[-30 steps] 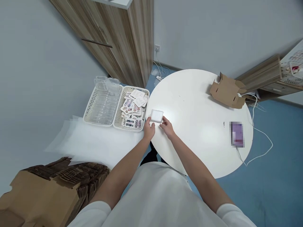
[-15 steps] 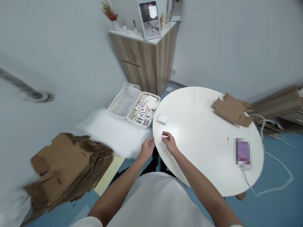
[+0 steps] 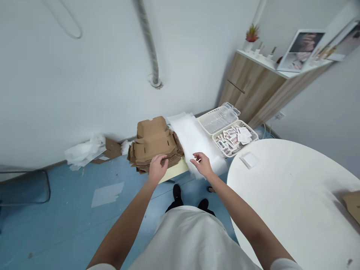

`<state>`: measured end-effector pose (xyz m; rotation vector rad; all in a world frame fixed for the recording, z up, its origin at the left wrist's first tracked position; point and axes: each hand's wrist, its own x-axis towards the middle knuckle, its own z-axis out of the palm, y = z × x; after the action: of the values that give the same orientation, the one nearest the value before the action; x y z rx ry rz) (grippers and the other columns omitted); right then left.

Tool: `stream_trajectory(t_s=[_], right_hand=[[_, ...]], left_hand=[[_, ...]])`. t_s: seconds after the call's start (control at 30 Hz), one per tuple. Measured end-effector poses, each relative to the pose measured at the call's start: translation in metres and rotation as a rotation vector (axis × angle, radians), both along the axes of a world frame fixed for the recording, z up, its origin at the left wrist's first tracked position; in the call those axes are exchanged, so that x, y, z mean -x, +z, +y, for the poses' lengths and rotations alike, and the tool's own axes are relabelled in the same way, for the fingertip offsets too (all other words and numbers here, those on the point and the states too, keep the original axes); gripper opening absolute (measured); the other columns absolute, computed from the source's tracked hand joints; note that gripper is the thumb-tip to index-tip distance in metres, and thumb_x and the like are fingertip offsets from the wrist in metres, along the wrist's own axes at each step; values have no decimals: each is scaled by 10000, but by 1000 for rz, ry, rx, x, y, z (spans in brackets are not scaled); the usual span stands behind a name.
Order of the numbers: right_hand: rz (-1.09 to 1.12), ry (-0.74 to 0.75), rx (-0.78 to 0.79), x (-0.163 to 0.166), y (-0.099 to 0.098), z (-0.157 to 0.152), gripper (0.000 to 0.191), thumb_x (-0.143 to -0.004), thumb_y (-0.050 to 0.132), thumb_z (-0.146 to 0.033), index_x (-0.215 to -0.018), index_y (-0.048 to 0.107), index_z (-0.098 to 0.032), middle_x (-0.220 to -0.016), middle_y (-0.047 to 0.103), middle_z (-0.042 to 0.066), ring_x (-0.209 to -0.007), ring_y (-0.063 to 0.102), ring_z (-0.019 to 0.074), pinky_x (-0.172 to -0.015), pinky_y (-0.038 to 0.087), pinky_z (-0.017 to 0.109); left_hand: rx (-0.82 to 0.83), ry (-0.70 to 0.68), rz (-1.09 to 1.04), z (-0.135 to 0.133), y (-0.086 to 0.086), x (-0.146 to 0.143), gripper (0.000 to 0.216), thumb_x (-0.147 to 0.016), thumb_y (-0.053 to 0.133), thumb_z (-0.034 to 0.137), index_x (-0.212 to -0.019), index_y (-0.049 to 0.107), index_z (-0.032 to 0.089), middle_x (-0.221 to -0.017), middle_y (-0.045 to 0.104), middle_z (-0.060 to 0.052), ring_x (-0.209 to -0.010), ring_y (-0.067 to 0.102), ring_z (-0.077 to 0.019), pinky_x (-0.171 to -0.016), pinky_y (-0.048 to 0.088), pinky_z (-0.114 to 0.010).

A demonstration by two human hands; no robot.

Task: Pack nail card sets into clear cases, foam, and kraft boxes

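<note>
My left hand (image 3: 157,170) is at the near edge of a stack of flattened brown cardboard boxes (image 3: 154,140), fingers curved and thumb apart, with nothing held. Whether it touches the cardboard I cannot tell. My right hand (image 3: 203,164) appears above the near part of a pile of thin white packing sheets (image 3: 189,137). Its fingers are bent, with a gap to the thumb, and it is empty. The boxes and sheets lie side by side on a pale yellow surface (image 3: 176,171).
One white basket (image 3: 212,131) holds clear plastic pieces; another (image 3: 254,137) holds printed cards. On the round white table (image 3: 270,198) lie a small white square item (image 3: 249,160) and brown cardboard (image 3: 353,204). A wooden cabinet (image 3: 253,86) stands behind. White wrapping (image 3: 86,152) lies by the wall.
The view has turned left, so the cardboard stack and sheets now lie before me and the round table is off to the right. Both hands have swung from the table edge to the stacks.
</note>
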<state>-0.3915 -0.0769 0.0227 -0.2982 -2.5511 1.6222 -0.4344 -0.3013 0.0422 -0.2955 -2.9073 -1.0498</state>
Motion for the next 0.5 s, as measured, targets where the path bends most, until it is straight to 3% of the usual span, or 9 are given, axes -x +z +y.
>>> stream_trajectory(t_s=[0.13,0.27,0.37,0.5], right_hand=[[29,96,-376,55,14,-40,262,-745,495,-249,-1001,522,-200,-917,507,45,-767,502,149,-736,409,293],[-3,187,-721,99,26,-80,307,-744,489,-165,-1050,472,-163,-963,505,108,-881,488,223,-747,386,342],[-36,169,-870,116,27,-105,264,-759,411,-70,-1005,478,-137,-955,517,154,-874,498,241,-720,386,356],[-92,50,-975,126,20,-120,258,-776,368,-63,-1009,462,-119,-943,534,182,-835,528,225,-666,406,335]], left_hand=[[160,97,52,-56,9,43,363,-732,485,407,-1026,563,208,-1092,560,-79,-1049,482,-245,-928,356,-379],[337,-5,38,-93,4,75,470,-676,545,474,-1069,542,216,-1181,510,-99,-1164,371,-305,-994,212,-484],[418,-7,49,-108,-4,86,538,-707,517,450,-1179,455,200,-1297,399,-122,-1237,260,-312,-999,115,-540],[464,-6,-21,-120,-15,86,616,-762,442,409,-1303,285,161,-1359,301,-146,-1268,190,-316,-981,110,-569]])
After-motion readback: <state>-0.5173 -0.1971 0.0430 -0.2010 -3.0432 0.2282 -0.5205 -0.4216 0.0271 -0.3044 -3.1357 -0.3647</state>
